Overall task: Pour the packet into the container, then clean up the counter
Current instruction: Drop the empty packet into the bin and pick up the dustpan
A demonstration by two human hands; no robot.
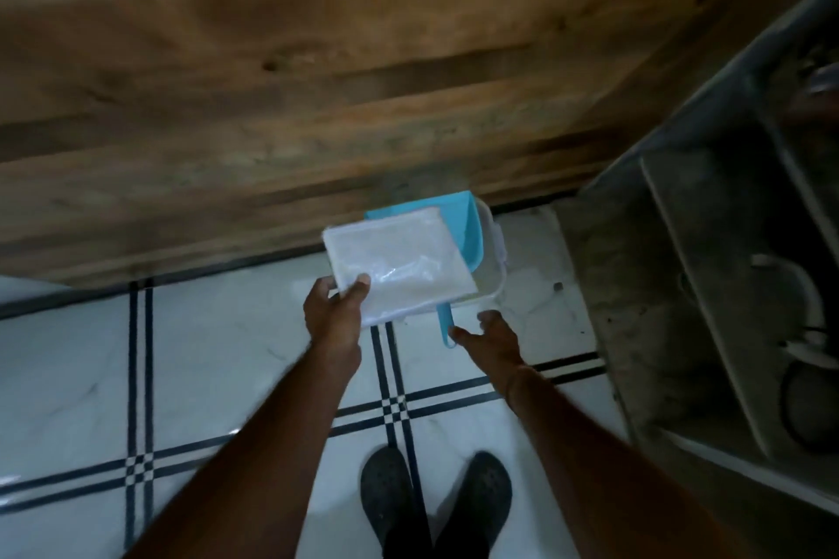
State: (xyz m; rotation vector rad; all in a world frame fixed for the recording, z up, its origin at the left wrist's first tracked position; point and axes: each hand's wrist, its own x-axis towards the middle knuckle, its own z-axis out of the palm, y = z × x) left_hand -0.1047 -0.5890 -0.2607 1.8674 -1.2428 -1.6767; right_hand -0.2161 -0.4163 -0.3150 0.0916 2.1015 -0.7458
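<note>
Your left hand (333, 313) pinches the near corner of the white packet (395, 259), thumb on top, holding it nearly flat over the clear container (489, 286). A blue scoop (463, 236) sits in the container with its handle pointing toward you. Your right hand (495, 336) is spread and gripping nothing, its thumb right at that handle; whether they touch is unclear. The tiled floor (227, 354) lies below.

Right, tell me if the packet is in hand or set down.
In hand: the left hand pinches the packet by its near corner, thumb on top, above the blue scoop and clear container.
</note>
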